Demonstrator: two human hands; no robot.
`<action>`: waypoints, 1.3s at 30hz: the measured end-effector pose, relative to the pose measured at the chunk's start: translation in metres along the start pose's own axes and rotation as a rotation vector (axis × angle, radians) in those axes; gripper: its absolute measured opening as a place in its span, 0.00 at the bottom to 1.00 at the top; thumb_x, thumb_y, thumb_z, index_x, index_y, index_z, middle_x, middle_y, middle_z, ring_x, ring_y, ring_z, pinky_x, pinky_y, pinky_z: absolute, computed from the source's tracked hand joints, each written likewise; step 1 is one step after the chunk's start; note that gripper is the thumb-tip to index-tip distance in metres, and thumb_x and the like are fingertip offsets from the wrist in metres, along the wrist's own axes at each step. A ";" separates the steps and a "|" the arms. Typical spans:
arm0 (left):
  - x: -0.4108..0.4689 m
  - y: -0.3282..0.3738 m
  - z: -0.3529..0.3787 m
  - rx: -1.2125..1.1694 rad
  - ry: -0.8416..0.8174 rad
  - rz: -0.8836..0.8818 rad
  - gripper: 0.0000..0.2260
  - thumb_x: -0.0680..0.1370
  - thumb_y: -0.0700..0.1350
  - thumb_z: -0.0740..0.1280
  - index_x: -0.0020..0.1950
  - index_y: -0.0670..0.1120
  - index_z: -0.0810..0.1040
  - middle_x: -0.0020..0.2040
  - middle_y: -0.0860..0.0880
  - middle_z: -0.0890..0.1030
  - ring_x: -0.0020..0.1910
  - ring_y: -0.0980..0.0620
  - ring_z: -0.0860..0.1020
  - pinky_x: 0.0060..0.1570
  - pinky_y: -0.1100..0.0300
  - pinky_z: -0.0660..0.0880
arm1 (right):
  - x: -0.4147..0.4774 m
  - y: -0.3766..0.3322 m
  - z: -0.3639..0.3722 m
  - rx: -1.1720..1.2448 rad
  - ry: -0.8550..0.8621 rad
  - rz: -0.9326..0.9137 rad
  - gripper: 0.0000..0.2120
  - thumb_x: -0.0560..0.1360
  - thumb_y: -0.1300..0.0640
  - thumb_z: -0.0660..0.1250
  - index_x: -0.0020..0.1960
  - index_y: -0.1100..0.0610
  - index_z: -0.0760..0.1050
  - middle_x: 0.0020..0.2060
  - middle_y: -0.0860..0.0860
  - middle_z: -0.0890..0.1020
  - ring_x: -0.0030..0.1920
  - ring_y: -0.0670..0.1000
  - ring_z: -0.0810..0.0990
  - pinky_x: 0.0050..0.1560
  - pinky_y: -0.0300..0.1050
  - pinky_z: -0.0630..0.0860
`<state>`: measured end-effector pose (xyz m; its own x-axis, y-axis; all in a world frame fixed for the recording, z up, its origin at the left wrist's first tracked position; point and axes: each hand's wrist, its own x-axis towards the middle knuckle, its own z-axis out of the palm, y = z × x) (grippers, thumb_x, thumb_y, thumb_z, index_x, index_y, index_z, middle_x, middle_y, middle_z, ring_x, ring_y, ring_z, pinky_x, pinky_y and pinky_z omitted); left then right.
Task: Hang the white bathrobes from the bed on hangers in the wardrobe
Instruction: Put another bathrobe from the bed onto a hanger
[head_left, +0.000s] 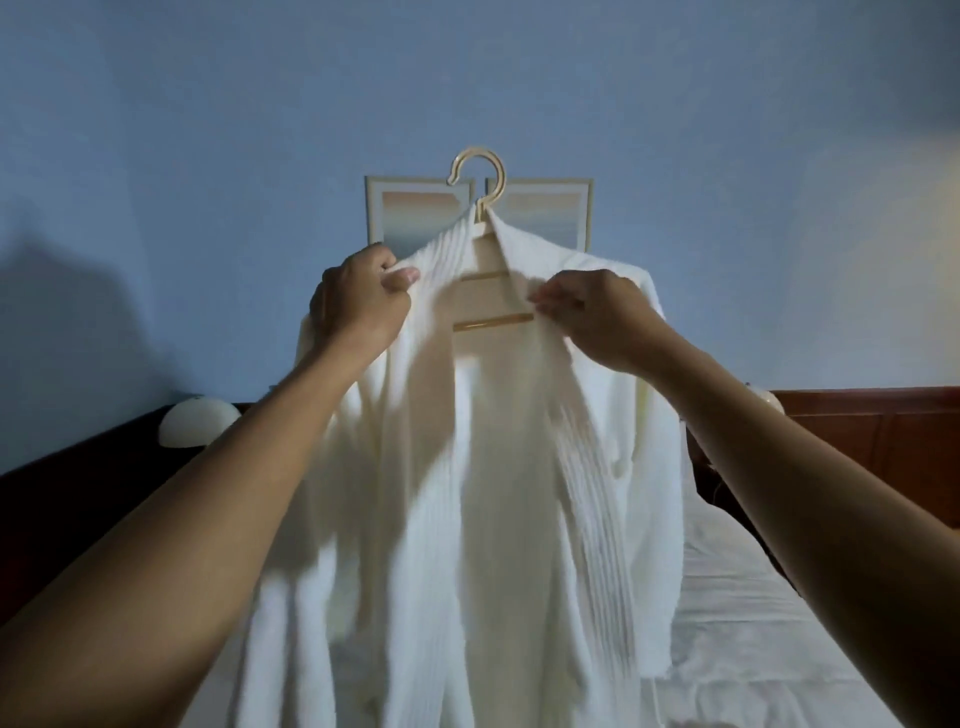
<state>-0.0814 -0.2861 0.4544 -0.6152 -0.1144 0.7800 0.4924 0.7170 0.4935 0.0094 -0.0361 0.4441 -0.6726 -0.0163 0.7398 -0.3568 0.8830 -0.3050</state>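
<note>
White ribbed-collar bathrobe (467, 519) on cream hanger (493, 321), lapels in tight grip of left hand (358, 304) and right hand (597, 317).

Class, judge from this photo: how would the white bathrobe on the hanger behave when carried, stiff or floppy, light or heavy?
Probably floppy: the bathrobe drapes in loose folds below the hanger. Likely rather heavy, as its thick ribbed cloth hangs straight down. It might slip off; the left hand and right hand both grip its collar.
</note>
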 end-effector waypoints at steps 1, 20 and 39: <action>0.001 -0.007 -0.001 -0.011 -0.015 0.002 0.14 0.80 0.59 0.64 0.47 0.48 0.74 0.40 0.50 0.80 0.44 0.39 0.76 0.42 0.52 0.73 | 0.001 0.003 -0.003 0.016 0.067 -0.023 0.09 0.79 0.59 0.67 0.53 0.50 0.85 0.44 0.40 0.83 0.46 0.43 0.80 0.51 0.36 0.75; -0.028 0.003 0.006 -0.544 -0.634 0.051 0.14 0.81 0.53 0.68 0.66 0.56 0.75 0.57 0.52 0.81 0.56 0.51 0.81 0.59 0.52 0.77 | -0.023 0.007 0.052 -0.087 -0.143 0.032 0.16 0.82 0.48 0.64 0.38 0.50 0.66 0.37 0.51 0.77 0.42 0.59 0.75 0.39 0.51 0.69; -0.053 -0.056 0.039 -0.749 -0.404 -0.196 0.09 0.85 0.45 0.63 0.48 0.42 0.76 0.41 0.44 0.83 0.41 0.39 0.87 0.49 0.45 0.81 | -0.107 0.124 0.061 0.082 -0.260 0.341 0.22 0.82 0.48 0.64 0.37 0.64 0.73 0.29 0.51 0.74 0.32 0.48 0.71 0.37 0.48 0.69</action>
<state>-0.1005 -0.2936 0.3704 -0.8327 0.1658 0.5283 0.5424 0.0531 0.8384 -0.0026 0.0467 0.2910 -0.8981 0.1429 0.4160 -0.1292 0.8183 -0.5601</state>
